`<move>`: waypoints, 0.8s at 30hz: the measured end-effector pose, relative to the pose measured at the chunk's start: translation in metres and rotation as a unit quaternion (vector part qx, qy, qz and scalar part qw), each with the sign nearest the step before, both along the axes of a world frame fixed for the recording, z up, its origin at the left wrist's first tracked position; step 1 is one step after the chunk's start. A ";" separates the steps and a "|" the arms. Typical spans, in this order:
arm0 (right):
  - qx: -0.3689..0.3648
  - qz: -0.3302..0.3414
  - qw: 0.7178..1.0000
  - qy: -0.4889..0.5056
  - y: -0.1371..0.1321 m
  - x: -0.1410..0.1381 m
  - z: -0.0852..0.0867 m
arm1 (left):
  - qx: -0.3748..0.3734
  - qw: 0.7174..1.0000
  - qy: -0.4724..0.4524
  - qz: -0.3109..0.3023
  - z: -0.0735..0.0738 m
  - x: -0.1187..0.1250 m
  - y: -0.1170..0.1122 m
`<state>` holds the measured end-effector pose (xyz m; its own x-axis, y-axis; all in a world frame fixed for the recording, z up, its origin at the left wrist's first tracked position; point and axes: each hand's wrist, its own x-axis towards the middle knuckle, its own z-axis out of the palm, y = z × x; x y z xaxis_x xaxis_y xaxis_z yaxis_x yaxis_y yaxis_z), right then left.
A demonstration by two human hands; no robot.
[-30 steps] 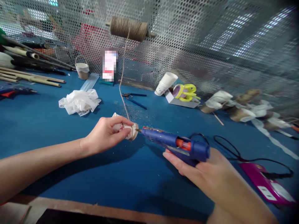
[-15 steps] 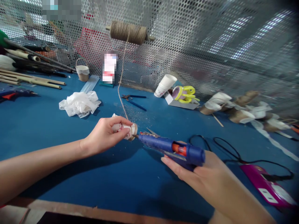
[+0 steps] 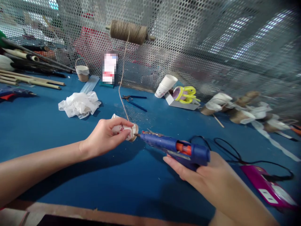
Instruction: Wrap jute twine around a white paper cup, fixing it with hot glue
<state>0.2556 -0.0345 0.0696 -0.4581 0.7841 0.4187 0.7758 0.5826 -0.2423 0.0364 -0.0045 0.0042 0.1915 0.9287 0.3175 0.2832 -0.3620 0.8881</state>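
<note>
My left hand [image 3: 103, 138] is closed around a small paper cup [image 3: 123, 130] lying on its side, with twine wound round its base end. A strand of twine [image 3: 122, 81] runs up from the cup to a spool [image 3: 128, 31] mounted on the mesh wall. My right hand [image 3: 207, 175] grips a blue hot glue gun [image 3: 176, 146], whose nozzle touches the cup's twine-wrapped base. The gun's black cord [image 3: 235, 153] trails off to the right.
On the blue table [image 3: 47, 125] lie a crumpled white plastic sheet [image 3: 78, 103], blue-handled pliers [image 3: 134, 100], stacked paper cups [image 3: 166, 84], yellow-handled scissors [image 3: 185, 93], several twine-wrapped cups [image 3: 235, 108] at right, bamboo sticks [image 3: 30, 80] at left and a pink power strip [image 3: 270, 190].
The glue gun's nozzle dipped slightly against the cup's base, then rose a little. My left hand kept hold of the cup almost without moving.
</note>
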 end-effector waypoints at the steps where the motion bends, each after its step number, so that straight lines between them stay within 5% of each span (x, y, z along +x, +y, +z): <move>1: 0.002 0.013 1.000 0.003 0.000 0.002 -0.001 | 0.004 1.000 0.004 0.001 0.000 0.000 0.000; 6: -0.008 0.030 1.000 -0.004 0.000 0.013 -0.009 | 0.010 1.000 0.014 -0.008 -0.002 -0.001 -0.001; 17: -0.149 -0.081 0.983 0.065 0.003 0.017 -0.018 | 0.056 0.998 0.017 -0.034 -0.007 -0.002 -0.002; 24: -0.127 -0.081 0.987 0.053 0.006 0.022 -0.023 | 0.139 0.988 0.038 -0.052 -0.007 -0.003 -0.005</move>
